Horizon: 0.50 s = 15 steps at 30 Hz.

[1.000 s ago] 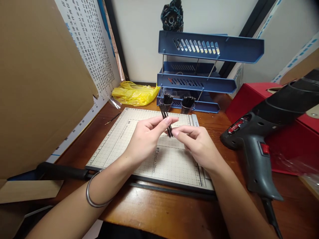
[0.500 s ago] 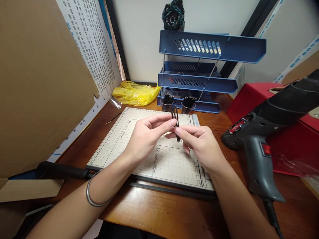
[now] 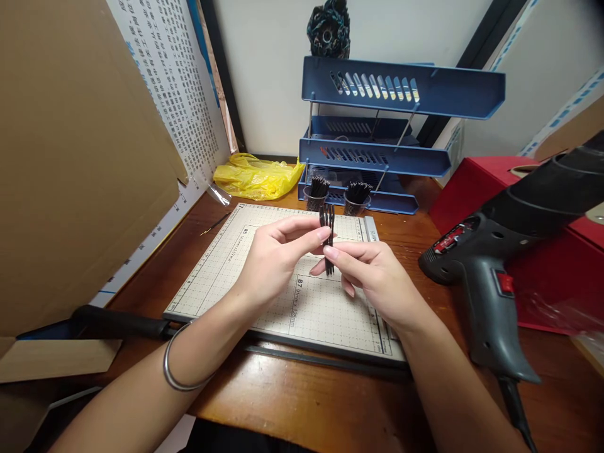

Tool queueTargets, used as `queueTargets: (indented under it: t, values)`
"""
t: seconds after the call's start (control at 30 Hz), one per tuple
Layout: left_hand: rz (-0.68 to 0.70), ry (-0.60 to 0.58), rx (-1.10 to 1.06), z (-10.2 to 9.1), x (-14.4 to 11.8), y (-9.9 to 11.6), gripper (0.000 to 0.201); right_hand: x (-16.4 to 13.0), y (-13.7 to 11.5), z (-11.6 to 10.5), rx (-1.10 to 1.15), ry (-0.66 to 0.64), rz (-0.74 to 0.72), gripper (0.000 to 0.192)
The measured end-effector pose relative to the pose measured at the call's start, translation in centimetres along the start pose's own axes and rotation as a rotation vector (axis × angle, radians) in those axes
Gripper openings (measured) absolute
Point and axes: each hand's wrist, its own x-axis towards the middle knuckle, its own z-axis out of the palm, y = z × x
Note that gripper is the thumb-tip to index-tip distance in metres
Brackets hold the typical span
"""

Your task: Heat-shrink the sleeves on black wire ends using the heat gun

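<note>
Heat gun (image 3: 491, 264) cord — cut off

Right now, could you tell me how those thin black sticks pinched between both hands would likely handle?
The black sticks look thin and probably light, since fingertips alone hold them. They stand straight above the left hand and right hand, so they seem fairly stiff. Loose, they may scatter.

Both forearms are showing bare from the lower frame edge to the wrists, with no sleeves reaching into view. The left forearm is wearing a single plain silver metal bangle (image 3: 182, 368), a thin, smooth, round-section ring sitting loosely a little above the wrist. The left hand (image 3: 274, 264) and the right hand (image 3: 377, 280) are wearing no gloves, and their fingernails are showing short and unpainted.
</note>
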Motion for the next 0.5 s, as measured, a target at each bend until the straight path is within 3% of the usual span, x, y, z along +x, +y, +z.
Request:
queueTargets:
  t: [0.5]
  values:
    - [0.015, -0.010, -0.017, 0.24, 0.05, 0.12, 0.013, -0.05, -0.30, 0.10, 0.048, -0.037, -0.003, 0.031]
